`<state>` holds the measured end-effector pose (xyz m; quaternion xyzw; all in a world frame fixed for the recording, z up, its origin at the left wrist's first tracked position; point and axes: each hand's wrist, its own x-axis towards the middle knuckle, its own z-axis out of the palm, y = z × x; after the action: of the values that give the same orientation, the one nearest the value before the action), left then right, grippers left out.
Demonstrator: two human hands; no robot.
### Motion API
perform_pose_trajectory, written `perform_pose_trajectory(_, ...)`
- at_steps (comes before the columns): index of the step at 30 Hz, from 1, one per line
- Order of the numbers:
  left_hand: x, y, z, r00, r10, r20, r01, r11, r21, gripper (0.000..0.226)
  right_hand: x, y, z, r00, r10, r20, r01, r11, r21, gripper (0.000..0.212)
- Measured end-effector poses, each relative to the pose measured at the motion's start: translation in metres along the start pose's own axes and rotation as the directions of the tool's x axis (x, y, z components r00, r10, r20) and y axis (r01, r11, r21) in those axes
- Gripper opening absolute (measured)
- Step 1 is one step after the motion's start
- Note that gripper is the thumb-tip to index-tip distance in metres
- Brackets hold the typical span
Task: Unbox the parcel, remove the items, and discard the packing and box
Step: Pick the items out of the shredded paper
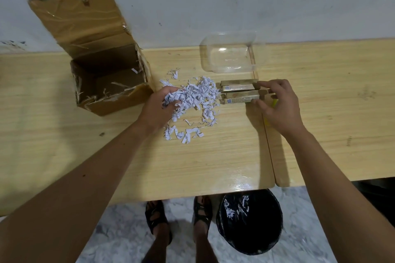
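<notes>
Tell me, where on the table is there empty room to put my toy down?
Bare wood lies near the front edge, below the shredded paper and between the arms. More lies right of the right hand, and left of the cardboard box. It is crowded in the middle: paper, left hand, small gold boxes and clear plastic tray.

Both my bare forearms stretch forward. My left hand [159, 107] is curled into a loose fist; my right hand [277, 106] has fingers spread, fingertips pinching.

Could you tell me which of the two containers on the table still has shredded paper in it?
The cardboard box at the left: a few strips lie inside. The clear plastic tub by the wall holds nothing.
</notes>
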<state>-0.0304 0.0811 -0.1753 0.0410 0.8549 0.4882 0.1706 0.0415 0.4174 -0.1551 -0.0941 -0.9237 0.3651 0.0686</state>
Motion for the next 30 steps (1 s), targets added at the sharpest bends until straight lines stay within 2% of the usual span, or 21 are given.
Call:
perform_pose_trajectory(4, -0.001, 0.002, 0.001, 0.998, 0.050, -0.026, -0.049, 0.998, 0.028, 0.036, 0.002, -0.024, 0.007, 0.999, -0.040, -0.030, 0.041, 0.999, 0.032, 0.043)
perform_pose_trajectory(7, -0.003, 0.000, 0.002, 0.989, 0.137, -0.047, -0.133, 0.988, 0.081, 0.039, 0.000, -0.052, 0.025, 0.993, -0.119, 0.013, 0.117, 0.987, 0.115, 0.049)
perform_pose_trajectory(10, -0.008, -0.003, 0.002, 0.974, 0.212, -0.081, -0.203, 0.973, 0.112, 0.048, 0.003, -0.076, 0.047, 0.967, -0.204, 0.155, 0.180, 0.971, 0.157, 0.067)
perform_pose_trajectory(15, -0.016, -0.012, 0.001, 0.934, 0.344, -0.099, -0.315, 0.921, 0.229, 0.062, 0.013, -0.093, 0.080, 0.909, -0.123, 0.398, 0.082, 0.990, 0.117, 0.113)
perform_pose_trajectory(21, -0.018, -0.019, 0.002, 0.977, 0.213, -0.001, -0.210, 0.965, 0.156, 0.076, 0.015, -0.088, 0.107, 0.838, -0.084, 0.539, 0.068, 0.996, 0.049, 0.132)
perform_pose_trajectory(25, -0.010, -0.018, -0.002, 0.988, 0.141, 0.060, -0.148, 0.980, 0.134, 0.084, 0.007, -0.084, 0.120, 0.829, -0.161, 0.536, 0.141, 0.987, 0.079, 0.138)
perform_pose_trajectory(28, -0.013, -0.024, -0.005, 0.975, 0.209, 0.080, -0.220, 0.963, 0.158, 0.085, -0.004, -0.083, 0.128, 0.843, -0.248, 0.478, 0.224, 0.969, 0.107, 0.134)
perform_pose_trajectory(30, -0.019, -0.030, -0.005, 0.963, 0.258, 0.079, -0.268, 0.947, 0.179, 0.085, -0.012, -0.082, 0.133, 0.860, -0.308, 0.407, 0.286, 0.951, 0.116, 0.123)
